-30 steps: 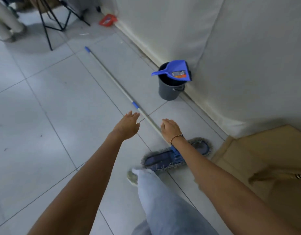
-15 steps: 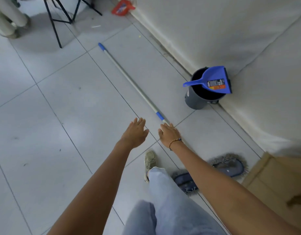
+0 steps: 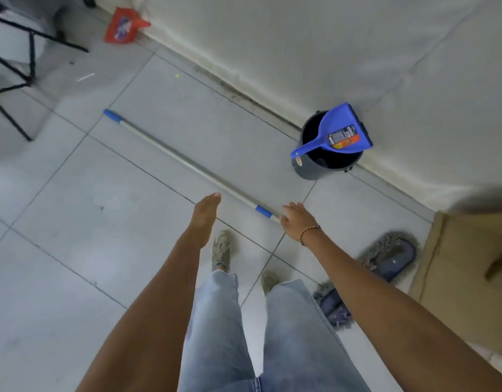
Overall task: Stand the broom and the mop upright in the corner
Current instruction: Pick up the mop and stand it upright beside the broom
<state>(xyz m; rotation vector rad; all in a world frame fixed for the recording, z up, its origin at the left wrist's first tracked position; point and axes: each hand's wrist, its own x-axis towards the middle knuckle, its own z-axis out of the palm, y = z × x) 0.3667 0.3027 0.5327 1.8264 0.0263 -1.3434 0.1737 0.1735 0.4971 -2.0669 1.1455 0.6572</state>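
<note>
Our right hand (image 3: 296, 222) rests open on the mop handle (image 3: 187, 162), gripping nothing we can see; our left hand (image 3: 206, 212) hovers flat and empty nearby. The mop head (image 3: 391, 257) lies behind our arm, partly hidden.

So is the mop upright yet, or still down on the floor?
Down. The mop's pole lies flat across the tiles, its head on the floor by the person's feet; the right hand is at the pole.
</note>
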